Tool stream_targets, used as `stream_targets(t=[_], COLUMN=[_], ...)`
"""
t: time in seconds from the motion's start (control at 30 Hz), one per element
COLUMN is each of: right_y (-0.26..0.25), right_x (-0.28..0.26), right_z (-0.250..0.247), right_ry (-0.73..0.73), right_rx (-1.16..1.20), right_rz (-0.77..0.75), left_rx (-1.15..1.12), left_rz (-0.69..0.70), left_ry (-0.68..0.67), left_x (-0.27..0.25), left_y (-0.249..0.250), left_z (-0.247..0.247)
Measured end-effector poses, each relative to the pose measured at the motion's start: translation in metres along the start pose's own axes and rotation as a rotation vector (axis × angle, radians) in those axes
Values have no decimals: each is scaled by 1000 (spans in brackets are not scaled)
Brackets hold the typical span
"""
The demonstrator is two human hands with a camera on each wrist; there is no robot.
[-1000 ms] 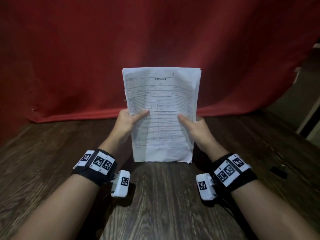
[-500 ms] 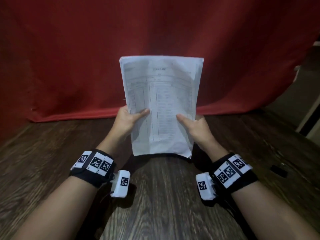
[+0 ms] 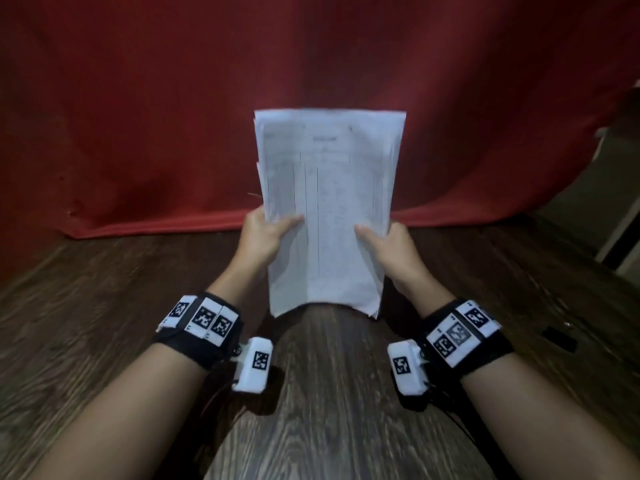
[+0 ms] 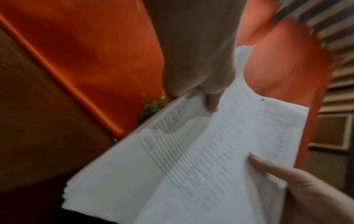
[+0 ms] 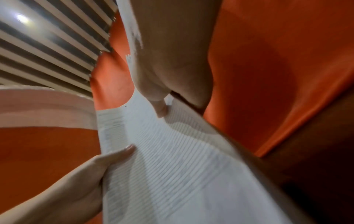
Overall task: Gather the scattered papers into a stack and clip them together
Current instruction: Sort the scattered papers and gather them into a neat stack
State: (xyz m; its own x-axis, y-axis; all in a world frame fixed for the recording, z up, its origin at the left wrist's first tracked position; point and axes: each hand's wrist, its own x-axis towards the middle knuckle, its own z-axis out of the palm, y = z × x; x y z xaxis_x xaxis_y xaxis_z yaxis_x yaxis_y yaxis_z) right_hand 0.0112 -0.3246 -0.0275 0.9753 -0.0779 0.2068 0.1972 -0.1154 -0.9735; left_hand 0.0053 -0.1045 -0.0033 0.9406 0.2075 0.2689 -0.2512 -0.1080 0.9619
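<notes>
Squaring up the papers (image 3: 325, 209), upright above the table (image 3: 329, 393): left hand (image 3: 266, 233) at nine o'clock, right hand (image 3: 388, 247) at three, thumbs pinching. Next, probably the clip (image 3: 559, 338).

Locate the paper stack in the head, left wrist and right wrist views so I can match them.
Head: paper stack at centre, held upright over the table, left hand and right hand gripping its sides.
Left wrist: lower centre-right.
Right wrist: lower centre.
Shared landmark: red curtain behind the stack in all three.
</notes>
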Motion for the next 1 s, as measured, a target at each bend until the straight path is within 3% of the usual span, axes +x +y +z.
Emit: stream_targets(t=[0.07, 0.17, 0.23, 0.3, 0.37, 0.43, 0.5, 0.57, 0.67, 0.73, 0.9, 1.0], right_y=[16, 21, 15, 1, -21, -45, -69, -86, -92, -87, -53, -38], right_x=[0, 0, 1, 3, 3, 2, 1, -3, -7, -8, -2, -6], right_z=[-6, -11, -14, -18, -21, -20, -19, -20, -24, -29, -67, -83], right_ry=[-137, -206, -230, -255, -275, -335, -396, -448, -497, -523, -426, -410], right_rx=[23, -16, -70, -161, -317, -514, -704, -787, -780, -716, -353, -186], right_rz=[79, 93, 50, -5, -71, -172, -252, -285, -294, -297, -125, -31], left_rx=[-78, -47, 26, 199, 447, 587, 651, 667, 501, 403, 142, 70], left_rz=[-67, -94, -39, 147, 447, 655, 595, 402, 246, 234, 236, 144], left_ry=[-107, -275, -254, -3, 202, 92, -137, -309, -452, -421, -143, -132], left_x=[-6, -7, 0, 9, 17, 16, 18, 21, 18, 12, 6, -5], left_y=[-19, -24, -15, 5, 30, 65, 97, 120, 120, 108, 71, 52], left_z=[-8, -18, -26, -35, -45, -53, -64, -78, -90, -91, -107, -108])
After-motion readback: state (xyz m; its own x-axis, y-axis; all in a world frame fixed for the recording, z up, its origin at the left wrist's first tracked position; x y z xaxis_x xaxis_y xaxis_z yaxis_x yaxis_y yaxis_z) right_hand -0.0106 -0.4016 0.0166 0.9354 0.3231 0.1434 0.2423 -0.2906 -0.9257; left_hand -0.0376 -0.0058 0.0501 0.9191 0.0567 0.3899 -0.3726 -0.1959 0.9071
